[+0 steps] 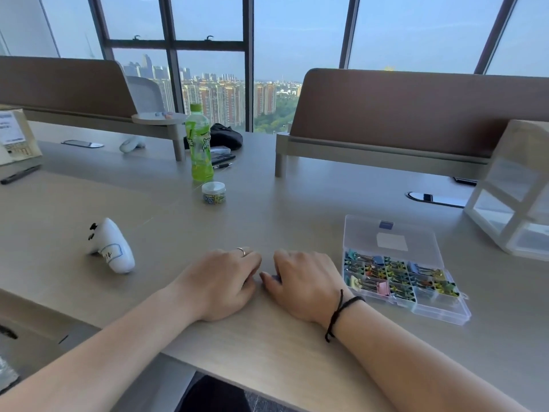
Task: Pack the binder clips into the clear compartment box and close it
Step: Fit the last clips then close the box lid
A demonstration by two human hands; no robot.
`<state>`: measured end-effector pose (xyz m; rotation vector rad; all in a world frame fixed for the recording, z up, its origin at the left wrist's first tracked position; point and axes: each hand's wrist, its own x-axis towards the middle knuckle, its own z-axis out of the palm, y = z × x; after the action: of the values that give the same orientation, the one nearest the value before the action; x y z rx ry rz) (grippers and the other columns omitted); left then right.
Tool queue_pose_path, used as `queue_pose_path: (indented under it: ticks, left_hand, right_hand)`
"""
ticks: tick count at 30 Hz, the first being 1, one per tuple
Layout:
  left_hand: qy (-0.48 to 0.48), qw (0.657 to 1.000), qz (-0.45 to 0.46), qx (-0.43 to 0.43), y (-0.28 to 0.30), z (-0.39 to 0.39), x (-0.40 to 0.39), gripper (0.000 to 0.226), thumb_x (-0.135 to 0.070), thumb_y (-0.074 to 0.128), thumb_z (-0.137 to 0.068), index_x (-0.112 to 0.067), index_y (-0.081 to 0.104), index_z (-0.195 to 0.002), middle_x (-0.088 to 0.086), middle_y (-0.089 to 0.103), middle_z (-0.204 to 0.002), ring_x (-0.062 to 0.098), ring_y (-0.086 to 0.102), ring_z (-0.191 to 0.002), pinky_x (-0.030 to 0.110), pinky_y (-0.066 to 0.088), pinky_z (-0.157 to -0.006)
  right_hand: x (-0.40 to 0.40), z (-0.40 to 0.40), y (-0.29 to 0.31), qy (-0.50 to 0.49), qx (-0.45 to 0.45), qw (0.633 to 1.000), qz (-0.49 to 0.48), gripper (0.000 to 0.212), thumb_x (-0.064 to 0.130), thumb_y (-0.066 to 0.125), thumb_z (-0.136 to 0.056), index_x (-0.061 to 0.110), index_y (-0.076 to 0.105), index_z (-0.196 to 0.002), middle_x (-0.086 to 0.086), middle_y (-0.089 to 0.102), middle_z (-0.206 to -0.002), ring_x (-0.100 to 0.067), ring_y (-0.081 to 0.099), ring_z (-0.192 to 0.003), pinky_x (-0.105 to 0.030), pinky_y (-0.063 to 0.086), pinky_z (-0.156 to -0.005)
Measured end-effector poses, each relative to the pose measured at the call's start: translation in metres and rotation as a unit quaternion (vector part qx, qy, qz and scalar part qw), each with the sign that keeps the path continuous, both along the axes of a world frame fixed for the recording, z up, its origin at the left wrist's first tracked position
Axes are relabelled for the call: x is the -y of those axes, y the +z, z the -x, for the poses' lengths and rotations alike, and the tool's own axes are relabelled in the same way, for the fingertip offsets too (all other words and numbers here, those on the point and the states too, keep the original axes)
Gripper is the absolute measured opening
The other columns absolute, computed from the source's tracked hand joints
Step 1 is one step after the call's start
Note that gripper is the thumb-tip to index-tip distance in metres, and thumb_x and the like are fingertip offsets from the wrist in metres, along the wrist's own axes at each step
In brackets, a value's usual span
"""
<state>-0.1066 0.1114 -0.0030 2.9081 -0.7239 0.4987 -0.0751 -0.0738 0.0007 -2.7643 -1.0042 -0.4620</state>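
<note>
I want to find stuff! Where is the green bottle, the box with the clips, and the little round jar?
green bottle (198,144), head view, on its label.
clear compartment box (386,233), head view, on its open lid.
little round jar (213,192), head view, on its side wall.

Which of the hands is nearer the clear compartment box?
Right. The right hand rests on the desk just left of the clear compartment box, its fingers curled over a small purple thing. The left hand lies farther left, beyond the right hand.
</note>
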Motion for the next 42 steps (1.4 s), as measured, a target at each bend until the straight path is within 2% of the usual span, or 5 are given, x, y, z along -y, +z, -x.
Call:
queue_pose_path:
  ticks: [13, 18, 28, 36, 42]
  left_hand:
    - [0.095, 0.994, -0.044, -0.022, 0.003, 0.008, 0.035, 0.014, -0.020, 0.038, -0.097, -0.028, 0.041, -0.108, -0.001, 0.060, -0.099, 0.029, 0.064, -0.087, 0.037, 0.042, -0.064]
    - [0.068, 0.997, -0.045, -0.010, 0.005, 0.016, 0.043, 0.020, -0.017, 0.043, -0.095, -0.030, 0.044, -0.110, -0.001, 0.060, -0.094, 0.029, 0.066, -0.082, 0.034, 0.037, -0.060]
    - [0.052, 0.996, -0.032, 0.061, 0.007, 0.028, 0.054, 0.032, -0.020, 0.072, -0.070, -0.031, 0.051, -0.091, -0.011, 0.053, -0.070, 0.012, 0.058, -0.059, 0.021, 0.026, -0.048]
    - [0.153, 0.983, -0.076, 0.066, 0.000, 0.038, 0.068, 0.046, 0.002, 0.074, -0.039, -0.024, 0.052, -0.069, -0.004, 0.050, -0.059, 0.020, 0.056, -0.047, 0.025, 0.023, -0.036]
    - [0.153, 0.984, -0.080, 0.048, -0.001, 0.027, 0.089, 0.051, 0.005, 0.075, -0.033, -0.024, 0.049, -0.065, -0.005, 0.045, -0.057, 0.019, 0.052, -0.046, 0.023, 0.020, -0.037]
  right_hand:
    - [0.013, 0.000, -0.002, 0.074, 0.023, 0.995, -0.060, 0.023, 0.033, 0.050, -0.096, 0.013, 0.047, -0.085, -0.012, 0.069, -0.076, -0.043, 0.061, -0.065, -0.034, 0.027, -0.050]
    - [0.027, 0.002, -0.004, 0.065, 0.096, 0.989, -0.093, 0.025, 0.035, 0.056, -0.081, 0.016, 0.046, -0.068, -0.002, 0.055, -0.047, -0.029, 0.051, -0.035, -0.022, 0.015, -0.040]
    - [0.035, 0.003, -0.007, 0.087, -0.008, 0.978, -0.189, 0.041, 0.050, 0.037, -0.083, 0.012, 0.054, -0.082, -0.008, 0.065, -0.066, -0.037, 0.060, -0.064, -0.042, 0.047, -0.050]
    - [0.086, 0.003, 0.030, -0.002, -0.102, 0.959, -0.265, 0.013, 0.035, 0.074, -0.083, 0.023, 0.075, -0.083, 0.009, 0.068, -0.070, 0.003, 0.056, -0.053, -0.008, 0.037, -0.052]
    - [0.155, -0.005, 0.045, -0.082, -0.150, 0.951, -0.259, 0.005, 0.030, 0.074, -0.085, 0.026, 0.074, -0.086, 0.022, 0.063, -0.058, 0.006, 0.051, -0.043, -0.006, 0.034, -0.045]
